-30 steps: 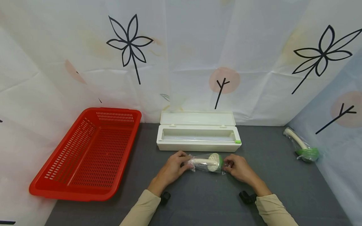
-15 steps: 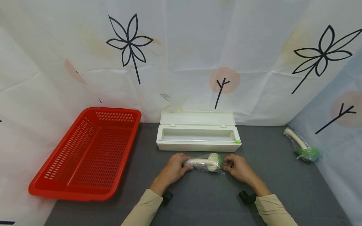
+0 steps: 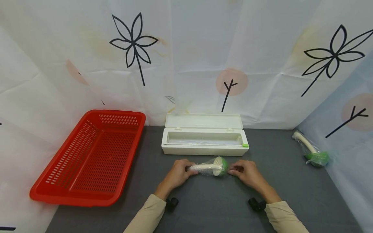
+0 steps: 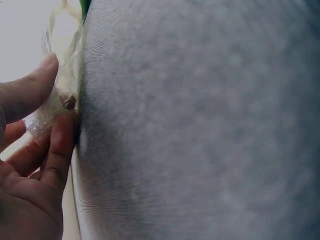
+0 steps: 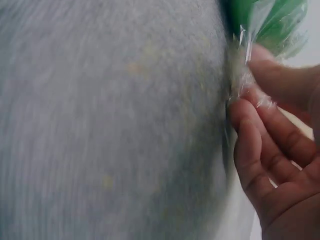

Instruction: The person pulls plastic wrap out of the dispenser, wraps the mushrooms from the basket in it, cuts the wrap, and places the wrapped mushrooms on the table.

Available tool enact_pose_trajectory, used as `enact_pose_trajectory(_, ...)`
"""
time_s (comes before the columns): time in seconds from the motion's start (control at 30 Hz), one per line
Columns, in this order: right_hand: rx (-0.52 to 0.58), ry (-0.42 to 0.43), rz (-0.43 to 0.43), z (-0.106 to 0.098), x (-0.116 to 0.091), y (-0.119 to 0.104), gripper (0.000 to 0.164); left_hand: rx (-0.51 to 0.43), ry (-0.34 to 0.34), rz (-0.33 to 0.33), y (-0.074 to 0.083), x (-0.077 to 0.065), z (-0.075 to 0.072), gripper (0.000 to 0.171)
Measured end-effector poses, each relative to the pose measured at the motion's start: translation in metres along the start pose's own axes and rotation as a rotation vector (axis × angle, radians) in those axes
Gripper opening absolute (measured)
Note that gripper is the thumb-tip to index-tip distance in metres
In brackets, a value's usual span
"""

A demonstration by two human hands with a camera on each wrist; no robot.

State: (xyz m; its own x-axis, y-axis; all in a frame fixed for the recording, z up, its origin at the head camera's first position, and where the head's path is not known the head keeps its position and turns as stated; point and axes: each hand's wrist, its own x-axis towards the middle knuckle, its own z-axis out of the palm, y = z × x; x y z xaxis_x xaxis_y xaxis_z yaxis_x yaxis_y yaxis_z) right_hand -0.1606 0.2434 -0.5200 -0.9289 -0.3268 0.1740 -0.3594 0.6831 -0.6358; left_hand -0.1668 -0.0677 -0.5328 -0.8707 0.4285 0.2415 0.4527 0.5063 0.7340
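A toy mushroom (image 3: pixel 217 165) with a green cap and cream stem lies on its side on the grey table, wrapped in clear cling film (image 5: pixel 246 55). My left hand (image 3: pixel 176 174) pinches the stem end and the film around it between thumb and fingers. At the cap end, my right hand (image 3: pixel 246 174) pinches the gathered film, its thumb against the curled fingers. The green cap (image 5: pixel 270 22) shows just past the right thumb in the right wrist view. In the left wrist view, the stem (image 4: pixel 65 42) runs up past the left thumb.
Behind the hands stands a white cling film dispenser (image 3: pixel 205 151) with its lid raised. A red plastic basket (image 3: pixel 78 203) is on the left. Another wrapped mushroom (image 3: pixel 317 158) lies at the far right. A printed cloth (image 3: pixel 192 58) hangs behind the table.
The left hand has shifted slightly left along the stem and closed around its end. The mushroom has turned a little and moved slightly left. The right hand stays at the cap end.
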Motion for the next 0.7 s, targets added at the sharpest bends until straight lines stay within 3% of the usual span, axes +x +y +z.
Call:
enact_pose_trajectory(0.2, -0.037, 0.011, -0.101, -0.005, -0.008, -0.001, 0.039, -0.007, -0.017, -0.071, 0.003, 0.001, -0.002, 0.020)
enact_pose_trajectory(0.37, -0.208, 0.015, -0.243, -0.005, -0.013, -0.001, 0.054, 0.003, -0.031, -0.084, 0.003, 0.001, -0.003, 0.019)
enact_pose_trajectory(0.5, -0.335, 0.039, -0.360, 0.000, -0.009, -0.002, 0.037, 0.003, -0.041, -0.089, 0.005, 0.002, -0.005, 0.019)
enact_pose_trajectory(0.6, -0.358, 0.049, -0.414, 0.004, -0.004, -0.002, 0.018, 0.000, -0.052, -0.087, 0.006, 0.002, -0.006, 0.019)
enact_pose_trajectory(0.7, -0.336, 0.063, -0.435, 0.007, -0.001, -0.001, 0.018, 0.004, -0.062, -0.079, 0.006, 0.001, -0.006, 0.019)
